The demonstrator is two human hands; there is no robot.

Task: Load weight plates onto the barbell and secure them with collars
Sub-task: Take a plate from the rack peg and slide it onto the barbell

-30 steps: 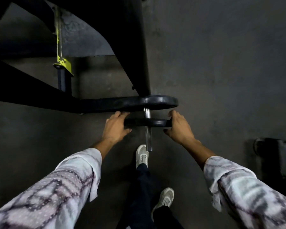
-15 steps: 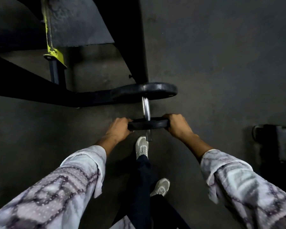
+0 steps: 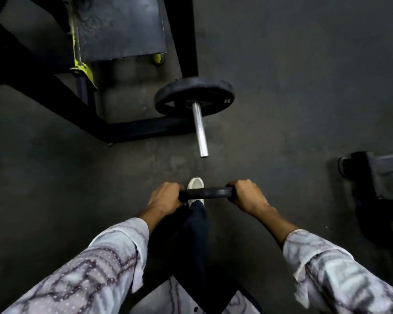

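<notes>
- Plate-handling was the step in hand: we held a small weight plate [image 3: 206, 191] edge-on between both hands, low in the view above our white shoe [image 3: 195, 183] and well short of the bar.
- Our left hand [image 3: 166, 197] had its fingers [image 3: 177, 186] curled closed over the plate's left rim, and our right hand [image 3: 247, 194] was wrapped shut on the right rim in the same way; the plate hung level between them.
- Ahead of us the barbell sleeve [image 3: 200, 130] pointed toward us, bare and shiny along its whole visible length, its open end near but apart from the plate in our hands.
- One larger weight plate [image 3: 194, 96] already sat on the sleeve at its far end, beside the dark rack frame [image 3: 127, 130].
- We judged the load as partly done on this side: one plate on, one in hand, and no collar in sight anywhere.
- The next move, as we read it, called for lifting the small plate, lining its centre hole up with the sleeve's end and sliding it along until it met the larger plate; a tilted plate could bind on the sleeve.
- Writing was scarce: a small pale mark [image 3: 227, 101] showed on the larger plate's face near its right edge, too small for us to read. We found no brand or label elsewhere.
- Chipped yellow paint [image 3: 83, 68] on a rack post carried no lettering that we could make out.
</notes>
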